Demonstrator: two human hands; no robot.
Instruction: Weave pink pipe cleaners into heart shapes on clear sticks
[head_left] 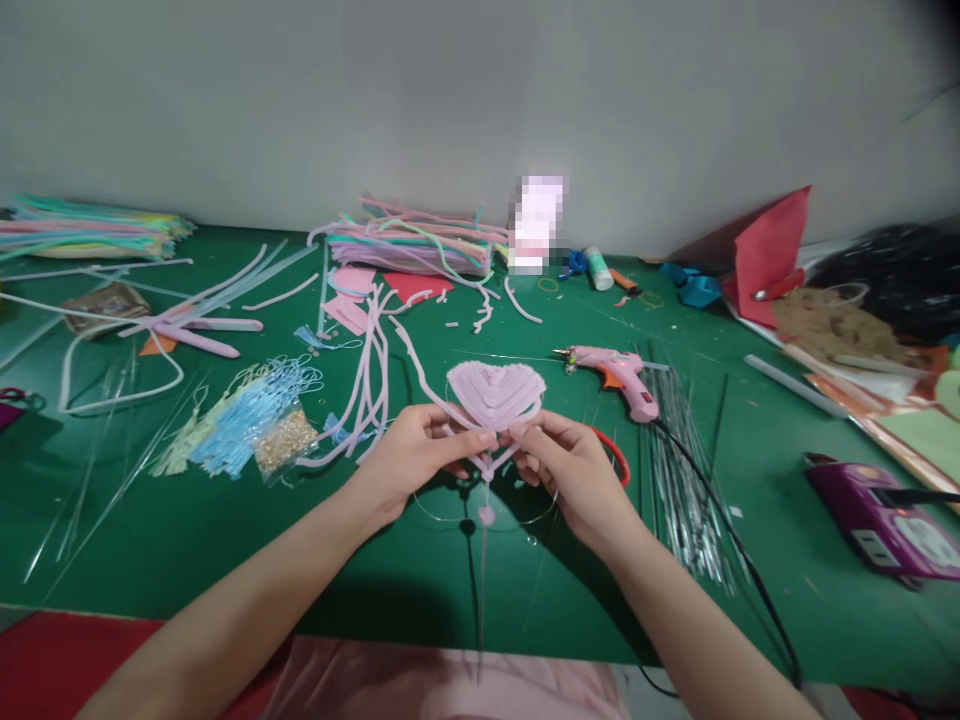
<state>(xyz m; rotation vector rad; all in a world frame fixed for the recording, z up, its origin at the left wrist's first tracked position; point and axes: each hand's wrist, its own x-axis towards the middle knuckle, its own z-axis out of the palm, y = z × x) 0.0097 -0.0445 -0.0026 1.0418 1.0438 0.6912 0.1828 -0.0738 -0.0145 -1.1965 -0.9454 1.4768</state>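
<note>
A pale pink heart made of bent pipe cleaners [496, 395] is held up over the middle of the table, its point toward me. My left hand [420, 455] pinches its lower left edge, thumb on top, where a long pink strand trails off. On the lower right edge, my right hand [574, 465] is closed with thumb and fingers. Below the heart hangs a thin clear stem with a small pink ball [486, 515] and a loop of fine wire. A pink hot glue gun [611, 378] lies beyond my right hand. Red scissor handles [615, 455] show partly behind that hand.
Loose pink pipe cleaners [375, 370], blue tassels [236, 415] and a bag of gold beads [285, 440] lie left. Bundled pipe cleaners [412, 245] and a lit phone [536, 220] are at the back. Metallic strips [686, 480], a black cord [720, 510] and a purple power strip [885, 515] lie right.
</note>
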